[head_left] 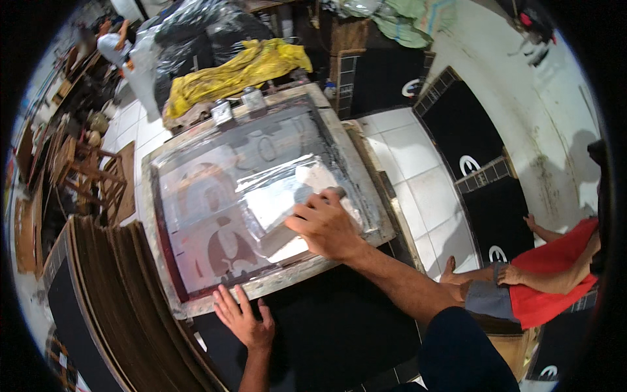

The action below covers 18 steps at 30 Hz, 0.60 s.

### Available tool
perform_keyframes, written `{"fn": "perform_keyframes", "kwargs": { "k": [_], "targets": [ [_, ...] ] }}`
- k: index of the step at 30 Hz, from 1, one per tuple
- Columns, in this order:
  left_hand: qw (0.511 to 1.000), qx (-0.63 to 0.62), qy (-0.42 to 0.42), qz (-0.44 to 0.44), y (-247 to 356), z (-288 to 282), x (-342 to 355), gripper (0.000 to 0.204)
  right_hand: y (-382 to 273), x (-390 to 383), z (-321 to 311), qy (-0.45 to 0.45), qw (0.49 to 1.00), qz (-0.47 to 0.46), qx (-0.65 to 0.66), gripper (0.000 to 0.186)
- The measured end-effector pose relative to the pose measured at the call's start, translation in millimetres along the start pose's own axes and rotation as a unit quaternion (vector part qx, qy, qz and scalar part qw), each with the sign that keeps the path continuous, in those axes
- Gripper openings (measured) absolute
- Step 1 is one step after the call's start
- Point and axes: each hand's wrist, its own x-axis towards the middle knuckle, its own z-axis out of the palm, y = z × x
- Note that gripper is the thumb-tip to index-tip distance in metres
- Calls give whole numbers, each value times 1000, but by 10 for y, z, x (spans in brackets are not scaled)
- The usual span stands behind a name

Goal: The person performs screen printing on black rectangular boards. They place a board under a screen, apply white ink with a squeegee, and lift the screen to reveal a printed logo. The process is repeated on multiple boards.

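A screen-printing frame (277, 285) with a pale, dark-patterned mesh lies in front of me, held at its far edge by two metal hinge clamps (222, 114). My right hand (326, 225) is closed around a squeegee (275, 240), which rests on the right part of the mesh. The palm and fingers hide much of its grip. Near the frame's front edge, my left hand (245, 320) is open with its fingers spread, the fingertips touching the rim. Beneath and in front of the frame lies a black sheet (326, 326).
A tall stack of boards (121, 294) stands at left. Black printed panels (460, 124) lean and lie along the right wall. A seated co-worker in red (555, 277) is at right; another person (114, 42) is far left. Yellow cloth (241, 72) lies behind the frame, beside wooden stools (91, 163).
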Motion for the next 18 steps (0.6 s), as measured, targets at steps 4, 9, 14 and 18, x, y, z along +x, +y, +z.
{"fn": "perform_keyframes", "kwargs": {
  "k": [4, 9, 14, 18],
  "targets": [
    [999, 28, 10, 14, -6, 28, 6, 72, 221, 417, 125, 70, 997, 14, -8, 8],
    [999, 30, -1, 11, -19, 28, -3, 71, 662, 738, 227, 44, 997, 71, 0, 31],
    [1000, 22, 0, 8, -20, 11, 1, 71, 243, 343, 95, -3, 975, 211, -63, 32],
    [1000, 0, 10, 4, -21, 6, 7, 71, -415, 81, -182, -21, 972, 221, -83, 26]
  ]
}}
